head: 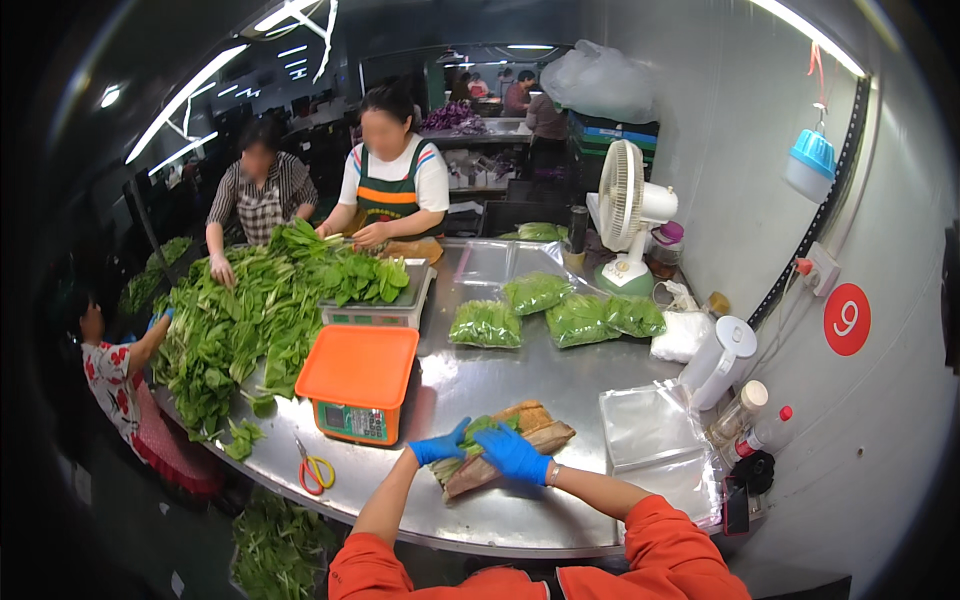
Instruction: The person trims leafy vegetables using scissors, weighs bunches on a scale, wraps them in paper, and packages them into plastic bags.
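In blue gloves, my hands meet over a bundle of leafy greens (450, 466) at the front of the metal table (495, 382). My left hand (440, 446) grips the bundle from its left side. Across its top lies my right hand (514, 452), fingers curled over the leaves and hiding part of them. A brown, stiff-looking wrapper (544, 435) lies under and around the greens, its near side raised. An orange weighing scale (360, 382) stands beyond my left hand. Red-and-yellow-handled scissors (315, 472) rest left of it.
Loose greens (247, 315) are heaped left, beside a second scale (379, 311). Two people work behind them, another at far left. Bagged greens (581, 319) lie beyond my hands. Clear plastic bags (649, 427), a white kettle (720, 360), bottles (765, 435) and a fan (626, 202) line the right.
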Available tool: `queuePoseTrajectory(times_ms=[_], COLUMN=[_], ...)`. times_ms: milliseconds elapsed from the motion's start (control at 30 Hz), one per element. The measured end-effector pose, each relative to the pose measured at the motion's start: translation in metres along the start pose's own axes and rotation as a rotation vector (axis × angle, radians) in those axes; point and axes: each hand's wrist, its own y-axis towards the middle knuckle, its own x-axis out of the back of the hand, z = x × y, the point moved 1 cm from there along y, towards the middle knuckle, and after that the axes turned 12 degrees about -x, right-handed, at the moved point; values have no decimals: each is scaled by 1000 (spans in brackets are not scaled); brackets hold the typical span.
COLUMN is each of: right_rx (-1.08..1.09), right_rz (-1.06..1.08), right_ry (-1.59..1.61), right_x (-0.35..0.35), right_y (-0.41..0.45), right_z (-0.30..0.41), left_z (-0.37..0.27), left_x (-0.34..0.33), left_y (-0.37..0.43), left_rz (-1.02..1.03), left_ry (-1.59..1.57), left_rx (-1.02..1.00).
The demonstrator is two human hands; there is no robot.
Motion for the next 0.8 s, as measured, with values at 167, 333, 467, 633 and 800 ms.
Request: queuePoseTrajectory(times_ms=[167, 333, 467, 633, 800], right_rx=[-42, -18, -49, -66, -74], right_rz=[-6, 55, -7, -11, -32], right_ry=[77, 21, -41, -61, -69], right_x=[0, -1, -7, -11, -6], right_y=[2, -2, 2, 2, -4], right_z=[4, 4, 2, 2, 8], left_z=[37, 22, 33, 31, 26], left_x=[-9, -31, -31, -12, -2], left_y=[18, 21, 23, 29, 33], left_rz=[-344, -376, -386, -368, -236], left_ry=[107, 533, 834, 619, 515], left_rx=[248, 299, 140, 351, 534])
